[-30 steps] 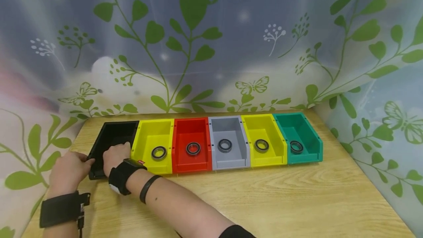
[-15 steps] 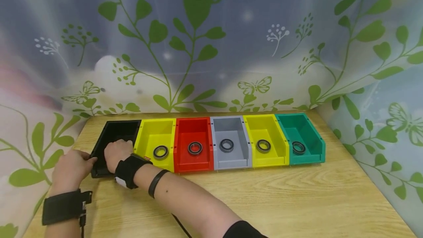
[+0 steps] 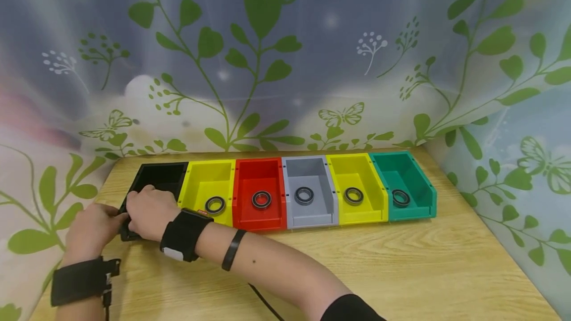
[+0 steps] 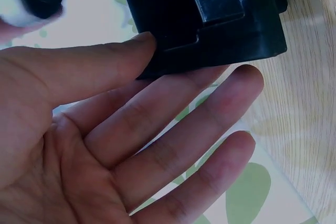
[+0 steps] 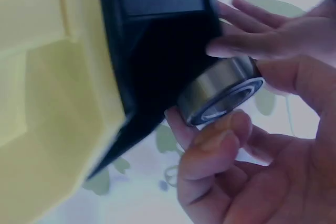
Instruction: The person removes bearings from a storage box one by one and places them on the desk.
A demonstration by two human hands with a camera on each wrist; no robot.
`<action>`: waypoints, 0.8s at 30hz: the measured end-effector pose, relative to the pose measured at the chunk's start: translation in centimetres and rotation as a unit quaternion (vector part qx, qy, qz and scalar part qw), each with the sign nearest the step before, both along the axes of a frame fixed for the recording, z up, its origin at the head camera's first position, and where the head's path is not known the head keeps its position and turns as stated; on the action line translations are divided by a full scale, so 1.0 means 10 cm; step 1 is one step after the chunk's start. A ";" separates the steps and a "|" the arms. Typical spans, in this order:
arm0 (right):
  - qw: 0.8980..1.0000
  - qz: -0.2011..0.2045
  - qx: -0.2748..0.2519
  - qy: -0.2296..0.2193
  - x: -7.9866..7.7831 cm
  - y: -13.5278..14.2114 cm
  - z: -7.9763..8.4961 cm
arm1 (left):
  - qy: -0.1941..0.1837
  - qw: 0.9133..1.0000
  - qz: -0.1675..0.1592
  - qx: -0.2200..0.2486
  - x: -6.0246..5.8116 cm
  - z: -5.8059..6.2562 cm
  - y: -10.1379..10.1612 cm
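A black bin (image 3: 162,175) stands at the left end of the row. My left hand (image 3: 91,229) pinches its front left corner, the thumb on the rim and fingers underneath in the left wrist view. Over the front of that bin is my right hand (image 3: 153,212), close beside the left. Thumb and fingers of the right hand hold a ball bearing (image 5: 215,85), its steel outer ring and dark seal showing in the right wrist view. The bearing is tilted near the bin's open front. From the head view, the right hand hides it.
Joined to the black bin, a yellow bin (image 3: 209,172), red bin (image 3: 256,175), grey bin (image 3: 305,167), second yellow bin (image 3: 350,170) and green bin (image 3: 394,165) run rightward, each with one bearing lying inside. A patterned curtain (image 3: 285,88) hangs behind the wooden table (image 3: 379,271).
My right hand has come up from inside the black bin and turned toward its left front edge, the forearm shifting right. The left hand keeps its place at the corner.
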State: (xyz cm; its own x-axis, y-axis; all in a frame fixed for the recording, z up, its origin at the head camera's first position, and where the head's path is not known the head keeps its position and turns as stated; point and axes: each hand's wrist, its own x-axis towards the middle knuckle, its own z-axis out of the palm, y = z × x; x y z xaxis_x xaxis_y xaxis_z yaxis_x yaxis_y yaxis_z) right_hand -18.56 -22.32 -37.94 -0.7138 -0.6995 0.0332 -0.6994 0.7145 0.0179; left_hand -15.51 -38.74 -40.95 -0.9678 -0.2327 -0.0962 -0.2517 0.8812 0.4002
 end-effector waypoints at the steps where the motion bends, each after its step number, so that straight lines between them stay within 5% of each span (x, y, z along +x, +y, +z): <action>1: 1.000 0.007 -0.003 0.005 0.02 0.04 0.02 | 0.001 1.000 0.000 0.001 0.00 0.00 0.00; 11: 0.997 0.077 0.005 0.030 0.27 0.31 0.04 | 0.014 1.000 -0.006 0.002 0.00 -0.04 -0.05; 18: 0.990 0.136 0.017 -0.026 0.45 0.39 -0.14 | 0.029 0.999 -0.013 0.003 0.00 -0.05 -0.03; 24: 0.988 0.147 0.036 -0.033 0.54 0.42 -0.31 | 0.039 0.999 -0.016 -0.005 0.00 -0.06 -0.03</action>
State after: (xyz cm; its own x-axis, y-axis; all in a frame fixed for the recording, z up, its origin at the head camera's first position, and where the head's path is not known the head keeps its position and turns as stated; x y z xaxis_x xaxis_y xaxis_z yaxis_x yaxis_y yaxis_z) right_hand -13.19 -18.16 -41.06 -0.4786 -0.8757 -0.0643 -0.8777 0.4790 0.0096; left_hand -15.52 -39.03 -41.53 -0.9791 -0.2025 -0.0182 -0.1922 0.8922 0.4087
